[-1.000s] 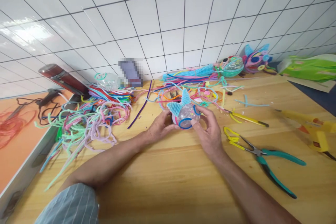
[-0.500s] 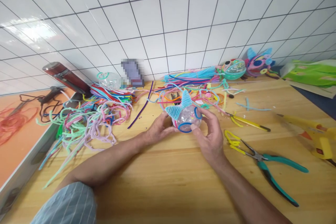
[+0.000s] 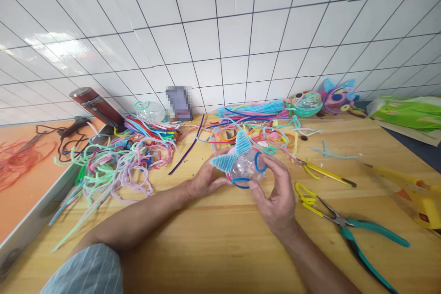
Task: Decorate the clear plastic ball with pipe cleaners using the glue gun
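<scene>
A clear plastic ball (image 3: 248,167) with two light-blue fuzzy ears (image 3: 223,162) and two dark-blue rings (image 3: 241,183) is held between both hands above the wooden table. My left hand (image 3: 206,179) grips its left side from behind, fingers partly hidden by the ball and an ear. My right hand (image 3: 277,193) holds the right side, thumb near the lower ring and index finger at the upper right ring. Small bits show inside the ball.
Teal-handled pliers (image 3: 341,221) and a yellow pen-like tool (image 3: 330,175) lie right, near a yellow glue gun (image 3: 418,195). Tangled pipe cleaners (image 3: 120,165) spread left. Behind stand a red flask (image 3: 98,108) and a decorated ball (image 3: 306,103). A green package (image 3: 406,115) lies back right.
The view has tilted up slightly, so things on the table appear lower. The ball has turned a little in my hands; both hands still hold it.
</scene>
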{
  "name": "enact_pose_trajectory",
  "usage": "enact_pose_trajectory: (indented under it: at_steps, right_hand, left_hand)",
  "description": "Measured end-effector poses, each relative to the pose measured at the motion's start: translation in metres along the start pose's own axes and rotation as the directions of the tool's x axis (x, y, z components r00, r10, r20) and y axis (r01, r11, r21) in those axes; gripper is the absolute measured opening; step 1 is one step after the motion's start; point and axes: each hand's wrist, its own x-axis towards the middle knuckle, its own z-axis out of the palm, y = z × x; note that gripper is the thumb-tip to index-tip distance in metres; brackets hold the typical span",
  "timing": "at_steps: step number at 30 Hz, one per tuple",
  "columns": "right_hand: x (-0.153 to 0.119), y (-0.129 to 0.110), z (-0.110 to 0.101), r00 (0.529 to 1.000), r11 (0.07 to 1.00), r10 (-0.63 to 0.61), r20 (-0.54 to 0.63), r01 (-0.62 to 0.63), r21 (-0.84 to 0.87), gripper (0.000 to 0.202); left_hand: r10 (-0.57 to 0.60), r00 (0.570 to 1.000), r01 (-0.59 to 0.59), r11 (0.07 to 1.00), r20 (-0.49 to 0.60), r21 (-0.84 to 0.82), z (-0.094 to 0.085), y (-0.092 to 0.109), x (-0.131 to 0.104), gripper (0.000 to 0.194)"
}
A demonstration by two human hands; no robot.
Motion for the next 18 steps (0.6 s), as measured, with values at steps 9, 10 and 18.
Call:
enact_pose_trajectory:
  at_steps: [9, 10, 18]
  right_hand:
    - [-0.0014, 0.0071, -0.0005, 0.998, 0.998, 0.067, -0.007, -0.066, 0.019, 0.050]
    - [-0.0015, 0.0072, -0.0006, 0.998, 0.997, 0.070, -0.006, -0.070, 0.016, 0.050]
    - [-0.0004, 0.0071, -0.0019, 0.994, 0.994, 0.109, 0.006, -0.109, 0.016, 0.048]
  left_hand:
    - [0.012, 1.000, -0.012, 1.000, 0.021, 0.002, 0.0034, -0.0040, 0.0016, 0.090]
    - [0.020, 1.000, -0.020, 1.000, 0.022, -0.005, 0.0031, -0.0031, 0.0027, 0.089]
    - [-0.013, 0.999, 0.014, 1.000, 0.034, -0.001, 0.0030, -0.0045, 0.0033, 0.085]
